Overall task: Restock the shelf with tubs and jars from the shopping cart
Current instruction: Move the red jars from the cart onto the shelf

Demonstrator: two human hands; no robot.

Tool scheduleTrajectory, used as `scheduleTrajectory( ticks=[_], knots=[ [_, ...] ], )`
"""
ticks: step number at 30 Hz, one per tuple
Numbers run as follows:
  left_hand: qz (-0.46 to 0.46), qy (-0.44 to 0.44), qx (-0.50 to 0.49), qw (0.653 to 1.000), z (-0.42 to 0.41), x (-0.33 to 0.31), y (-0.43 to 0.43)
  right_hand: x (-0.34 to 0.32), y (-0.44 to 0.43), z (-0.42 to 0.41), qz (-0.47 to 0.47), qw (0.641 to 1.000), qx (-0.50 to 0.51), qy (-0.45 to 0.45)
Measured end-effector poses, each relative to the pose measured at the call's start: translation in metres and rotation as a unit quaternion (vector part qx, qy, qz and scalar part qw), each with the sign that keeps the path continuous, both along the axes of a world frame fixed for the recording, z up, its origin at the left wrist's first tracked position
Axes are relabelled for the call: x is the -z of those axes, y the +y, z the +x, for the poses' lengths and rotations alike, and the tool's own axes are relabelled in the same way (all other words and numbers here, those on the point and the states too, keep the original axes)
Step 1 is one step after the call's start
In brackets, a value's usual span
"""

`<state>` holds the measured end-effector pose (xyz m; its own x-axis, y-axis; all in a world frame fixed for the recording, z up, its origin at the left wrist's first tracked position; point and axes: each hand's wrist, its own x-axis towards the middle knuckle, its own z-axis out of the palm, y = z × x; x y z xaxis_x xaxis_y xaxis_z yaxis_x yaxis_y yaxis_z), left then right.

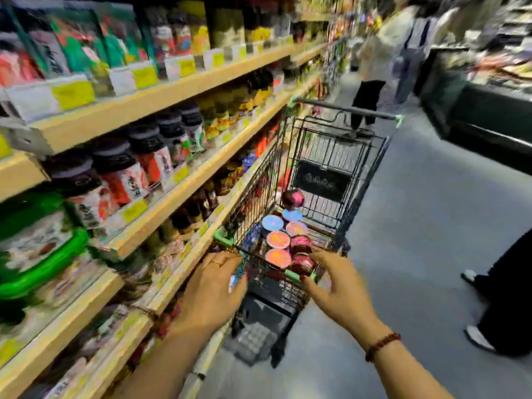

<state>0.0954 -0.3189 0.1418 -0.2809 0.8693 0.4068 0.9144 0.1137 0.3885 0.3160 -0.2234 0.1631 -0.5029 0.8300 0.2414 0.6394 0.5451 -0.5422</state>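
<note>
A black wire shopping cart (371, 174) with green corners stands beside the wooden shelf (172, 197). At its near end lie tubs with pink lids (277, 239) and blue lids (272, 222), plus dark red jars (302, 263). My left hand (213, 286) is at the cart's near left corner, curled around a tub with a blue patterned side (237, 273); blur hides the detail. My right hand (336, 286) hovers at the near right rim with fingers spread, its fingertips close to the nearest jar. The shelf carries rows of black-lidded jars (121, 168).
A person in black trousers and white shoes (503, 298) stands on the grey floor to the right. Another person (368, 102) is beyond the cart handle. A dark display case (475, 110) lines the right side of the aisle.
</note>
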Motion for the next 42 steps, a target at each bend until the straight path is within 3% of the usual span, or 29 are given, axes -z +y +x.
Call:
scheduleTrajectory(
  ticks=[13,23,29,35,42],
  knots=[
    [-0.116,-0.081,-0.003,0.99,-0.028,0.046,0.115,0.057,0.102,-0.031,-0.096,0.994,0.029,-0.032],
    [-0.172,-0.118,0.019,0.978,-0.078,0.068,0.24,0.081,0.212,-0.085,-0.171,0.984,0.05,0.016],
    [-0.217,-0.13,-0.01,0.967,-0.086,0.095,0.28,0.103,0.277,-0.095,-0.226,0.974,0.032,0.005],
    [-0.249,-0.156,-0.106,0.95,-0.08,0.122,0.312,0.137,0.346,-0.105,-0.288,0.957,0.004,-0.016],
    [-0.293,-0.218,-0.167,0.916,-0.067,0.141,0.328,0.185,0.365,-0.125,-0.402,0.915,-0.015,-0.025]
  ],
)
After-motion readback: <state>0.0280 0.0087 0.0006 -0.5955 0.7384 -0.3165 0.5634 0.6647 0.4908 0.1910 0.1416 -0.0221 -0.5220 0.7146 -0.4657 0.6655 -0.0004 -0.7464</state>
